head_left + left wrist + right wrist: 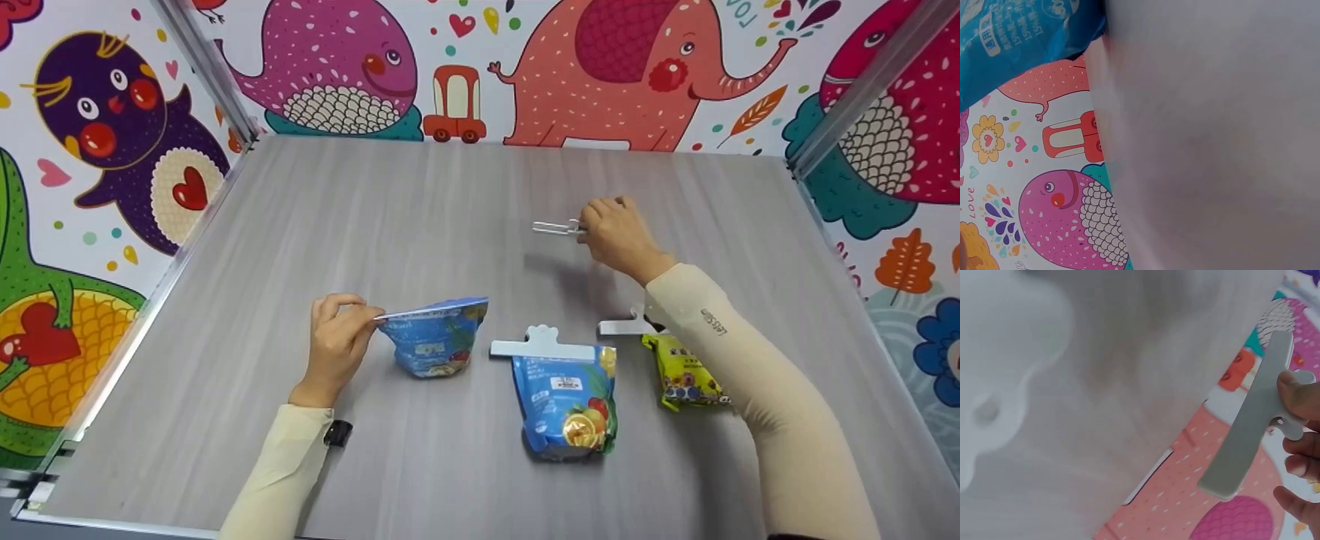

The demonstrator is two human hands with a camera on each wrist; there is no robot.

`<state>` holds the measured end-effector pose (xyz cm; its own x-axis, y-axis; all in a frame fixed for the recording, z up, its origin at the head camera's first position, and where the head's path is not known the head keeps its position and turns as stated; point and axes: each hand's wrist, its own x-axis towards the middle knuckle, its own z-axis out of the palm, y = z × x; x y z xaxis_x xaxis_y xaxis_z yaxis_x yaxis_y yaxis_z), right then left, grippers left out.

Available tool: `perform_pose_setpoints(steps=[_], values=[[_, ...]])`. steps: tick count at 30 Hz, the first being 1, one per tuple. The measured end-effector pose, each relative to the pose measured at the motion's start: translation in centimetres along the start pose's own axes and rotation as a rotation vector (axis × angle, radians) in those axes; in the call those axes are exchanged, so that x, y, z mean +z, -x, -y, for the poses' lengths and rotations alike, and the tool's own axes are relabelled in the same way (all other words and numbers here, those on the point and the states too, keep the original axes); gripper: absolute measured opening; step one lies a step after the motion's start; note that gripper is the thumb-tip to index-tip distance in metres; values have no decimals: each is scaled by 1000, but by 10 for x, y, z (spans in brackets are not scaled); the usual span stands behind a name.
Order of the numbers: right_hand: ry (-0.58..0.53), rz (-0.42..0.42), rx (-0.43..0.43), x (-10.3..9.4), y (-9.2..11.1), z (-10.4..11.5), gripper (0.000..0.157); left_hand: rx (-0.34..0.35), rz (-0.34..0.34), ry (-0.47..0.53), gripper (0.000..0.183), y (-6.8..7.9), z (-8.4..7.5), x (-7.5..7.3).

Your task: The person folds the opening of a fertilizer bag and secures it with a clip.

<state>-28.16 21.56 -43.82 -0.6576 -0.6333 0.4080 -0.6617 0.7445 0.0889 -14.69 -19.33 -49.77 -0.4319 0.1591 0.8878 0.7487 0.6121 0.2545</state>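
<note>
My left hand (337, 341) pinches the top left corner of a blue snack pouch (431, 349), whose flat upper edge slants up to the right. Part of that pouch (1022, 45) fills the upper left of the left wrist view. Farther back and to the right, above the table, my right hand (619, 234) holds a white bag clip (553, 228). In the right wrist view, thumb and fingers grip this clip (1249, 419) at its scalloped handle, and its long bar points away from the hand.
A second blue pouch (566, 405) stands front centre with a white clip (538, 348) along its top. Right of it, partly behind my right sleeve, lies a yellow-green bag (682, 371) with another white clip (622, 327). Cartoon-printed walls (465, 45) border the grey table (375, 217).
</note>
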Motion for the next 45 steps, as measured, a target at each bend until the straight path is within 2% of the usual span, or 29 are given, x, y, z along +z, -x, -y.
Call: perform_pose_setpoints(steps=[5, 12, 22, 33, 45], values=[[-83, -131, -106, -9, -2, 18, 25, -10, 8, -3, 38, 0, 0, 0], [-107, -221, -214, -24, -6, 42, 25, -17, 15, -4, 37, 0, -1, 0], [-127, -265, -281, -43, -10, 65, 29, -29, 24, -10, 35, -2, -2, 0], [-263, -301, -315, -63, -11, 85, 28, -29, 31, -2, 36, -1, -2, 0], [-363, -324, -411, -82, -15, 111, 29, -27, 19, -16, 37, 0, -2, 0]])
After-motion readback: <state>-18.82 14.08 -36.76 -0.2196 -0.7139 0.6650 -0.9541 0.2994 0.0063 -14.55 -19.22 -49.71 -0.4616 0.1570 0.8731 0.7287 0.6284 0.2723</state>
